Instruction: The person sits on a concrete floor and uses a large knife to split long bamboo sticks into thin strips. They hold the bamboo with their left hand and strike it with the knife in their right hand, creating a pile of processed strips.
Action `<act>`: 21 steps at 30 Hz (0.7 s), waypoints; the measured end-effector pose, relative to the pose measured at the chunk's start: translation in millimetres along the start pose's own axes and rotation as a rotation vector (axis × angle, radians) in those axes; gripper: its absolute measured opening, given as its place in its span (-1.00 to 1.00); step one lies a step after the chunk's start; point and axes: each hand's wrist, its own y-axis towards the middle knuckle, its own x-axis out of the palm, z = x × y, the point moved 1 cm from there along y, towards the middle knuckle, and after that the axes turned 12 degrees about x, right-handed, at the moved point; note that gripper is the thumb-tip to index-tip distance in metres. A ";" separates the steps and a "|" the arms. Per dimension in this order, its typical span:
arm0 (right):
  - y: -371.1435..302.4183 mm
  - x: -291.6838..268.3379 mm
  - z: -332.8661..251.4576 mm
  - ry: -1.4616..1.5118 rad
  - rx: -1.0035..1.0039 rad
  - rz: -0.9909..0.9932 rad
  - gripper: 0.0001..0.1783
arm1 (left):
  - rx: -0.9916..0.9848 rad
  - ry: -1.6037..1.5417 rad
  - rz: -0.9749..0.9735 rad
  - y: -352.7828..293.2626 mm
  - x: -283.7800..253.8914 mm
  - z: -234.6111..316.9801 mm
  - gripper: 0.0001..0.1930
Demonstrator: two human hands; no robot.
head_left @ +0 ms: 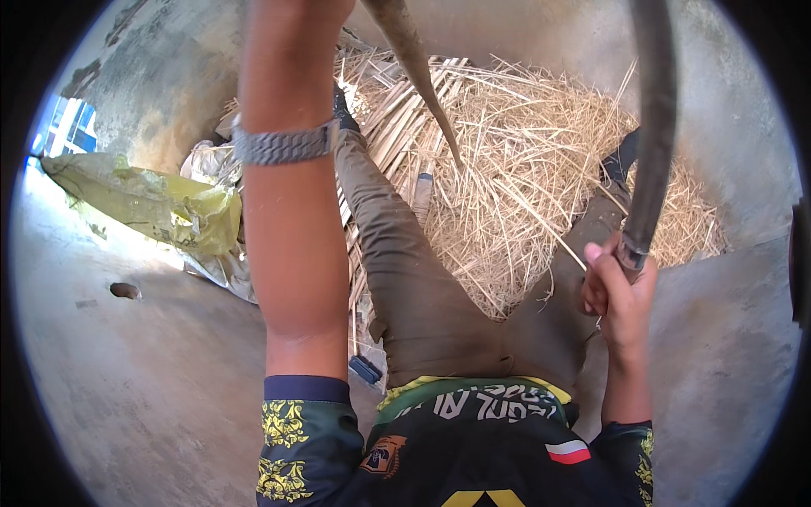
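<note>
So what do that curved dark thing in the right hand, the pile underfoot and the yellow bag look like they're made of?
The curved bar gripped by the right hand looks like dark metal or rubber hose; it's smooth, matte, with a ringed end, hard to settle. The pile is dry straw: pale golden, thin stiff stalks. The yellow sack looks like thin plastic, crinkled with a slight sheen.

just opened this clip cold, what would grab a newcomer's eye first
The big heap of dry straw fills the middle and upper right, under the person's legs. The right hand grips a dark curved hose at right. The left forearm rises up the left-centre, with a metal watch; a yellow sack lies at left.
</note>
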 end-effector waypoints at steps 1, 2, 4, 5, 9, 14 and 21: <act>3.9 8.2 -3.6 0.067 -0.053 -0.040 -0.70 | -0.018 0.033 0.012 -5.0 -8.0 -29.4 -0.59; 8.7 15.0 3.0 0.126 -0.003 0.052 -0.71 | -0.046 0.010 0.013 -8.8 1.5 -59.8 -0.59; 24.8 42.6 20.2 0.250 0.088 0.113 -0.72 | -0.076 -0.069 0.032 3.8 1.7 -52.5 -0.62; 38.2 48.5 39.7 0.101 0.157 0.007 -0.72 | -0.100 -0.112 0.039 4.5 2.3 -51.9 -0.62; 71.0 42.4 101.8 -0.172 0.460 -0.174 -0.74 | -0.320 -0.523 -0.152 0.1 13.9 -56.3 -0.68; 57.0 25.7 54.3 -0.267 0.151 -0.044 -0.74 | -0.584 -0.969 -0.127 6.9 -20.5 -53.3 -0.71; 64.2 63.6 47.7 0.062 0.005 -0.052 -0.66 | -0.205 -0.396 -0.170 11.3 -28.9 -63.9 -0.73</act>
